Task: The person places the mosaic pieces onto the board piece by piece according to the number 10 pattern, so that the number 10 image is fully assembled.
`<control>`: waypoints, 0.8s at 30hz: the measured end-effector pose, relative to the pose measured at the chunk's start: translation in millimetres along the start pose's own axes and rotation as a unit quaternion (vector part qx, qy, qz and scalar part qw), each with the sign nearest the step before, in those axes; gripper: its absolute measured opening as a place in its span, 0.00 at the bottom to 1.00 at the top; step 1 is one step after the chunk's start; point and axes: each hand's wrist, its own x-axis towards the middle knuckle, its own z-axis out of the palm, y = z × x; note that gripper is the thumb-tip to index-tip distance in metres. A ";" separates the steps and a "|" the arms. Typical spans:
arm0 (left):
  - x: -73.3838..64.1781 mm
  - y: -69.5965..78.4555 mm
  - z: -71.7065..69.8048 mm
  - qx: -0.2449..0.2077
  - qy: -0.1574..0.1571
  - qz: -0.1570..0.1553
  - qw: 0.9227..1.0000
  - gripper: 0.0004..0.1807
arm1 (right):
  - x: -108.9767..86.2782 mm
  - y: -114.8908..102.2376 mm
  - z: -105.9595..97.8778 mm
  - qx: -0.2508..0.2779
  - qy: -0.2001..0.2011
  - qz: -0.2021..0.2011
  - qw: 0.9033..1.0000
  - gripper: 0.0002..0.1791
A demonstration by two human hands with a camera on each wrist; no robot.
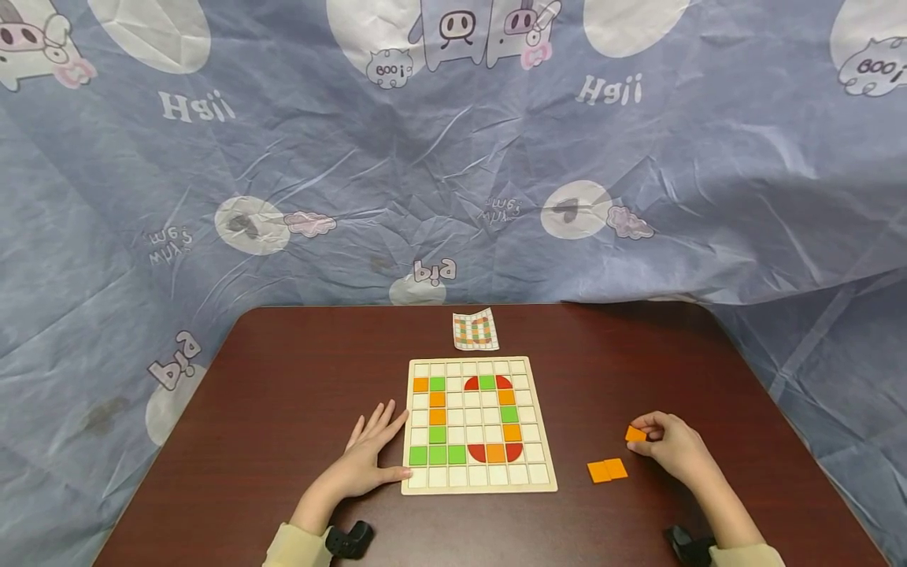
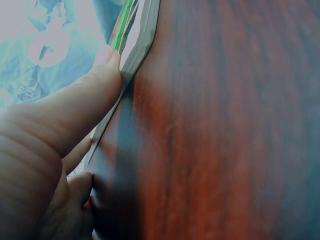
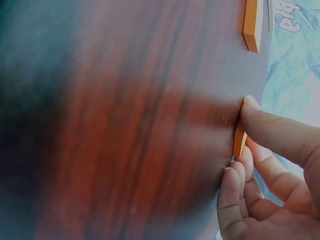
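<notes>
A pale wooden grid board (image 1: 479, 487) lies on the table, with green, orange and red pieces set in some of its squares. My left hand (image 1: 367, 457) has its fingers spread along the board's left edge. In the left wrist view the thumb (image 2: 95, 85) touches the board's side (image 2: 142, 47). To the right of the board, my right hand (image 1: 673, 447) pinches an orange square tile (image 1: 635, 434) between thumb and fingers. The tile (image 3: 240, 139) shows edge-on in the right wrist view. Two more orange tiles (image 1: 607, 470) lie side by side, just left of that hand.
A small paper card (image 1: 475, 331) printed with a coloured grid lies behind the board. The dark brown table (image 1: 298, 378) has rounded far corners. Behind it hangs a blue-grey cloth (image 1: 397, 157) with cartoon prints.
</notes>
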 end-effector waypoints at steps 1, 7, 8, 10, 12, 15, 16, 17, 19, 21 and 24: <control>0.1 -0.1 0.0 0.000 -0.001 0.001 1.000 0.52 | 0.5 -0.1 -0.1 0.001 -0.001 0.003 1.000 0.20; 0.0 -0.9 0.2 -0.005 -0.002 0.006 1.000 0.52 | 1.5 -0.1 -1.3 0.023 -0.009 0.019 1.000 0.21; -0.3 -0.8 0.2 -0.006 -0.002 0.006 1.000 0.52 | 1.6 -0.2 -1.7 0.029 -0.010 0.020 0.999 0.22; -0.8 -1.0 0.2 -0.006 -0.001 0.003 1.000 0.51 | 1.6 -0.6 -1.7 0.042 -0.011 0.020 0.999 0.21; -1.3 -1.0 0.4 -0.003 0.001 -0.002 1.000 0.51 | 1.4 -1.1 -1.0 0.051 -0.010 0.014 0.999 0.20; -1.7 -1.8 1.3 0.001 0.004 -0.003 1.000 0.51 | 0.4 -1.6 1.1 0.081 -0.015 0.006 0.997 0.18; -1.8 -2.0 1.4 0.002 0.003 -0.003 1.000 0.51 | 0.0 -2.1 1.9 0.094 -0.018 0.004 0.995 0.19; -1.6 -2.5 1.9 0.001 0.005 0.000 1.000 0.51 | -0.5 -2.7 2.8 0.106 -0.020 0.004 0.994 0.19; -1.3 -3.1 2.2 0.000 0.004 0.004 1.000 0.51 | -1.3 -5.6 4.2 0.141 -0.028 0.006 0.990 0.21; -0.7 -3.6 2.3 0.000 0.003 0.006 1.000 0.51 | -2.0 -11.2 5.4 0.172 -0.034 0.006 0.984 0.23; -0.3 -3.1 1.7 0.001 0.000 0.006 1.000 0.51 | -2.5 -24.3 7.1 0.220 -0.043 -0.003 0.975 0.23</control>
